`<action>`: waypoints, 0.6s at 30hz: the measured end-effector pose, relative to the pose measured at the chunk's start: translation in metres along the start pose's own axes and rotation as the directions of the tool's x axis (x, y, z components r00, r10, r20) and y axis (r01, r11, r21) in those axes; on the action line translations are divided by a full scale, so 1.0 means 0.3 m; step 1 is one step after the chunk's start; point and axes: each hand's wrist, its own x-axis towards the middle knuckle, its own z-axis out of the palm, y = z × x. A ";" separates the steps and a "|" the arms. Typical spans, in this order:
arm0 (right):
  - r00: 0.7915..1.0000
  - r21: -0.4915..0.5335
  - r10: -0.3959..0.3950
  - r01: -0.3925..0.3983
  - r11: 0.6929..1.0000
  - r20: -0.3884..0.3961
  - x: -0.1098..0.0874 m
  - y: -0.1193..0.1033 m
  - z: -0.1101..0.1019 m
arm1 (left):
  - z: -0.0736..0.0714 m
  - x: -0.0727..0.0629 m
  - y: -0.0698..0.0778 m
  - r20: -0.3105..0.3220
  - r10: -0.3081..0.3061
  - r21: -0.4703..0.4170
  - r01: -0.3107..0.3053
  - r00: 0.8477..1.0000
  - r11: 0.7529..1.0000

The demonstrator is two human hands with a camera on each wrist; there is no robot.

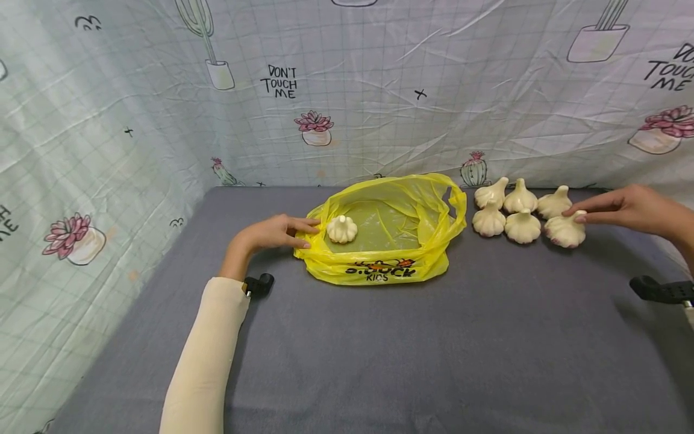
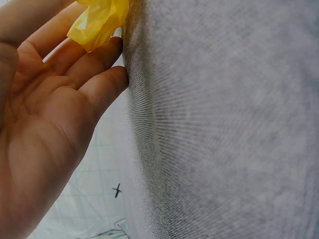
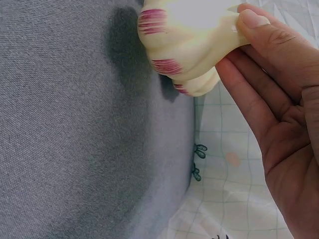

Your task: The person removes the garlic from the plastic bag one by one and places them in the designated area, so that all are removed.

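Note:
A yellow plastic bag (image 1: 374, 259) with black print lies with its mouth spread wide on the grey cloth. Inside it, near the left side, a single garlic bulb (image 1: 341, 229) sits stem up. My left hand (image 1: 273, 234) holds the bag's left edge; a yellow fold of the bag (image 2: 102, 22) shows at its fingers in the left wrist view. Over at the right, my right hand (image 1: 623, 208) pinches the stem of another garlic bulb (image 1: 565, 231) between thumb and fingers. Purple streaks mark that bulb's base in the right wrist view, where its shadow falls on the cloth.
Several more garlic bulbs (image 1: 523, 226) stand close together in two rows, between the bag and my right hand. Behind them hangs a patterned curtain (image 1: 379, 90) along the back edge of the grey-covered table (image 1: 379, 349).

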 end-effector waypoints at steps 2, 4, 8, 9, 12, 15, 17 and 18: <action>1.000 -0.010 0.018 -0.017 1.000 0.023 0.009 0.000 -0.005 | 0.000 0.000 -0.001 -0.003 -0.004 0.000 0.004 1.000 1.000; 0.998 -0.034 0.038 -0.037 0.999 0.046 0.014 -0.002 -0.009 | 0.001 0.001 -0.002 -0.003 -0.009 0.001 0.009 1.000 1.000; 0.997 -0.052 0.045 -0.042 0.998 0.062 0.018 -0.003 -0.010 | 0.001 0.000 -0.002 -0.001 -0.012 0.004 0.012 1.000 1.000; 0.997 -0.053 0.048 -0.045 0.998 0.058 0.017 -0.005 -0.009 | 0.001 -0.001 -0.002 -0.001 -0.012 0.003 0.012 1.000 1.000; 0.997 -0.045 0.052 -0.050 0.998 0.049 0.015 -0.007 -0.009 | 0.002 -0.001 -0.002 -0.003 -0.006 0.002 0.006 1.000 1.000; 0.998 -0.040 0.052 -0.050 0.998 0.040 0.014 -0.008 -0.006 | 0.003 -0.001 -0.001 -0.005 -0.001 0.002 0.001 1.000 1.000; 0.998 -0.038 0.056 -0.055 0.998 0.036 0.015 -0.010 -0.005 | 0.003 0.000 0.001 -0.005 0.001 0.001 -0.001 1.000 1.000; 0.998 -0.040 0.055 -0.054 0.998 0.033 0.016 -0.012 -0.006 | 0.003 0.000 0.003 -0.005 0.001 0.000 -0.001 1.000 1.000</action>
